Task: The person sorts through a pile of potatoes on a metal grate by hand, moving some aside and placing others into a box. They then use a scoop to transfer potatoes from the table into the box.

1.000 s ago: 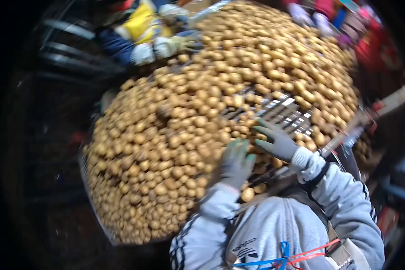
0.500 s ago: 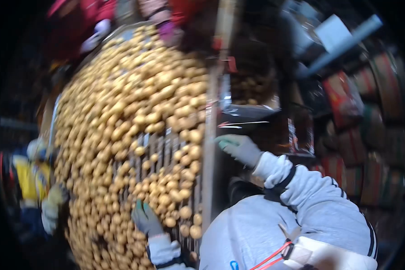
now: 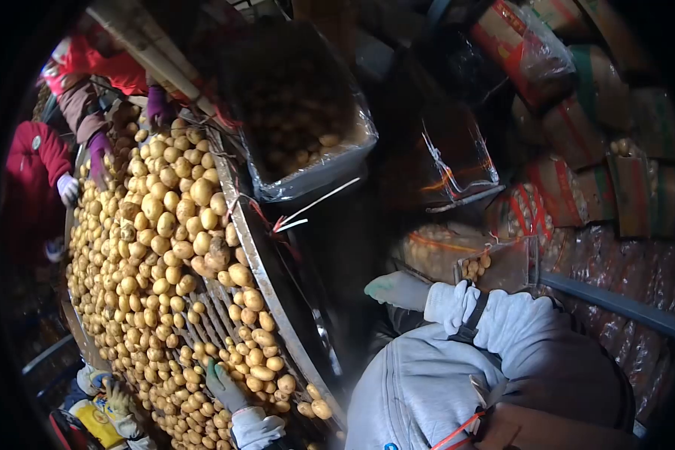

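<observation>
Head camera, single: head-worn, facing forward and down; dark-rimmed wide field; jacket [image 3: 420, 375] close below, potatoes [image 3: 151, 208] left, cartons [image 3: 574, 131] right.

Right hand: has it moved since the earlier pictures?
Yes. Judged against the metal table rim, the right hand has moved outward: one second ago it was over the potatoes; now it is outside the rim.

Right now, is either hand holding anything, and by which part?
The right hand shows nothing in its grip. The left hand is among the potatoes; whether it holds one cannot be told.
</observation>
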The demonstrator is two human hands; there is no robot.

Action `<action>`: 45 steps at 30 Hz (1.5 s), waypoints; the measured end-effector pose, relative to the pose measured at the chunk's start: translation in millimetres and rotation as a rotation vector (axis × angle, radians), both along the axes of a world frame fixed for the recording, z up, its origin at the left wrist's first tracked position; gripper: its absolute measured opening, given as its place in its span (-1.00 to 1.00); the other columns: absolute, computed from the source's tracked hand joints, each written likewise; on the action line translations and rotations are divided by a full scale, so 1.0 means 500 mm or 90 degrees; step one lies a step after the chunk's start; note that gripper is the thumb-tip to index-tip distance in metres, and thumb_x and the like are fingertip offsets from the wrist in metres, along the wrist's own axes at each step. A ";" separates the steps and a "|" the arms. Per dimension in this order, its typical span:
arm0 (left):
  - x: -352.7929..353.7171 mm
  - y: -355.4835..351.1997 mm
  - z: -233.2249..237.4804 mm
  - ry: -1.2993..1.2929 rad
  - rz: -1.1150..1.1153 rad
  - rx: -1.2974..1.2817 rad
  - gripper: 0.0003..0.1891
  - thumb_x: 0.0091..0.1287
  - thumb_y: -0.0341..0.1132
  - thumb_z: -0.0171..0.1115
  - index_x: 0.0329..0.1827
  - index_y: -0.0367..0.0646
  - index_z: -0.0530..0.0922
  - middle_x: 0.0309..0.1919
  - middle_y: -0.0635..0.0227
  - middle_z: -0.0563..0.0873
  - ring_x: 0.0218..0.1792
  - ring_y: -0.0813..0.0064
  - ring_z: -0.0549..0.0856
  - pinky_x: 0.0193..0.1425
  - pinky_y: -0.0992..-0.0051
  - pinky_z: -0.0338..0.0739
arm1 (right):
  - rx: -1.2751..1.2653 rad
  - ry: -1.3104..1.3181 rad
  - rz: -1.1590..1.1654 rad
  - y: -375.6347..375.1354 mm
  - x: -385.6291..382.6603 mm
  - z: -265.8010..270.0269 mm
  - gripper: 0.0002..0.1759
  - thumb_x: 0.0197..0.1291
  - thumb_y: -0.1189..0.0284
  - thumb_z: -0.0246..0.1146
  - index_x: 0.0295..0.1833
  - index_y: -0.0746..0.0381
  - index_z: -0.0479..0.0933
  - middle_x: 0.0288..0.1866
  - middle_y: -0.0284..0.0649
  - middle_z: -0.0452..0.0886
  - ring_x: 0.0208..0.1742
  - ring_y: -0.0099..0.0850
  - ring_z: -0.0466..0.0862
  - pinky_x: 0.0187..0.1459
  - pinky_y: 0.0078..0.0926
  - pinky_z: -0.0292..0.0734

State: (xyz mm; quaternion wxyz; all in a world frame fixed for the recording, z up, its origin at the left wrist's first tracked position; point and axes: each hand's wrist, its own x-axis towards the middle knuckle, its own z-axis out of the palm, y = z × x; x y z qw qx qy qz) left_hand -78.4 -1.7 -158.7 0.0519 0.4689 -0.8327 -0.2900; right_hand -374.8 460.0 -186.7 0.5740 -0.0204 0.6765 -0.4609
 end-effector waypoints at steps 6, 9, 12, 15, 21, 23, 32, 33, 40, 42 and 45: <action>-0.025 -0.009 0.006 0.081 -0.029 0.025 -0.50 0.68 -0.27 0.17 0.60 -0.28 0.48 0.51 0.02 0.55 0.45 0.17 0.58 0.58 0.20 0.44 | -0.025 -0.018 -0.048 0.068 0.035 -0.057 -0.62 0.56 0.33 0.26 0.30 0.33 0.72 0.09 -0.21 0.84 -0.06 -0.47 0.79 0.04 -0.44 0.74; -0.003 -0.119 -0.018 0.030 -0.064 -0.056 -0.51 0.70 -0.29 0.21 0.56 -0.40 0.50 0.47 0.04 0.63 0.40 0.27 0.61 0.53 0.32 0.49 | -0.090 0.165 0.037 0.099 0.058 -0.103 -0.64 0.55 0.36 0.30 0.26 0.35 0.73 0.07 -0.10 0.84 -0.04 -0.37 0.84 0.06 -0.36 0.78; -0.062 -0.132 -0.028 -0.100 -0.009 -0.036 -0.39 0.63 0.02 0.16 0.58 -0.20 0.52 0.50 0.11 0.58 0.48 0.18 0.54 0.56 0.26 0.45 | -0.201 0.695 0.239 0.126 0.065 -0.171 -0.73 0.54 0.37 0.29 0.17 0.29 0.72 0.00 -0.11 0.81 -0.08 -0.25 0.83 0.00 -0.31 0.78; -0.109 -0.093 -0.029 -0.348 -0.143 -0.296 -0.27 0.62 0.29 0.08 0.62 -0.04 0.54 0.61 0.18 0.54 0.58 0.12 0.48 0.65 0.23 0.38 | -0.092 0.147 -0.158 0.114 0.071 -0.117 -0.63 0.52 0.05 0.23 -0.13 0.11 0.69 -0.41 -0.33 0.63 -0.43 -0.51 0.61 -0.34 -0.39 0.60; -0.200 -0.008 -0.045 -0.095 -0.136 -0.097 -0.39 0.63 0.09 0.17 0.54 -0.18 0.58 0.46 0.13 0.64 0.42 0.18 0.57 0.54 0.26 0.45 | 0.055 0.385 -0.021 0.145 0.022 0.056 -0.72 0.55 0.19 0.35 0.08 0.16 0.74 -0.31 -0.37 0.71 -0.35 -0.55 0.63 -0.25 -0.41 0.63; -0.201 -0.006 -0.051 -0.052 -0.138 -0.037 -0.42 0.63 0.02 0.20 0.51 -0.23 0.59 0.41 0.11 0.67 0.36 0.19 0.60 0.50 0.27 0.48 | 0.031 0.804 0.155 0.160 0.046 -0.018 -0.76 0.50 0.23 0.32 0.00 0.16 0.72 -0.30 -0.31 0.70 -0.33 -0.43 0.67 -0.24 -0.34 0.65; 0.001 -0.150 -0.129 0.069 -0.076 0.112 -0.61 0.64 -0.26 0.32 0.33 -0.41 0.66 0.17 0.07 0.82 0.12 0.27 0.73 0.34 0.31 0.59 | -0.043 0.197 -0.217 0.277 0.131 0.017 -0.71 0.51 0.30 0.33 0.14 0.24 0.76 0.00 -0.21 0.81 -0.19 -0.41 0.80 -0.09 -0.31 0.75; 0.000 -0.140 -0.123 0.063 -0.061 0.086 -0.64 0.63 -0.26 0.34 0.27 -0.40 0.69 0.12 0.08 0.83 0.09 0.28 0.74 0.32 0.31 0.60 | -0.041 0.241 -0.177 0.327 0.145 -0.018 -0.75 0.49 0.36 0.32 0.10 0.27 0.75 -0.09 -0.20 0.77 -0.21 -0.38 0.81 -0.13 -0.30 0.76; -0.045 -0.037 -0.059 0.011 -0.063 -0.084 -0.66 0.57 -0.26 0.38 0.16 -0.42 0.74 -0.02 -0.04 0.82 -0.03 0.24 0.76 0.14 0.26 0.66 | 0.229 0.098 -0.497 0.579 0.169 -0.011 -0.81 0.42 0.27 0.34 -0.16 0.14 0.76 -0.36 -0.28 0.75 -0.38 -0.38 0.77 -0.36 -0.31 0.66; -0.061 -0.016 -0.046 -0.007 -0.005 -0.081 -0.71 0.47 -0.20 0.45 0.03 -0.27 0.83 -0.21 0.01 0.89 -0.22 0.08 0.83 0.04 0.14 0.71 | 0.244 0.042 -0.510 0.510 0.128 0.044 -0.77 0.47 0.26 0.30 -0.09 0.17 0.76 -0.34 -0.26 0.77 -0.44 -0.37 0.75 -0.42 -0.31 0.66; -0.098 0.048 0.046 -0.137 -0.040 -0.143 -0.62 0.44 -0.03 0.45 0.05 -0.18 0.84 0.03 -0.07 0.84 0.13 -0.08 0.77 0.30 0.06 0.62 | 0.121 0.020 -0.394 0.403 0.038 0.048 -0.70 0.55 0.28 0.23 0.06 0.25 0.76 -0.25 -0.20 0.80 -0.53 -0.41 0.70 -0.50 -0.40 0.63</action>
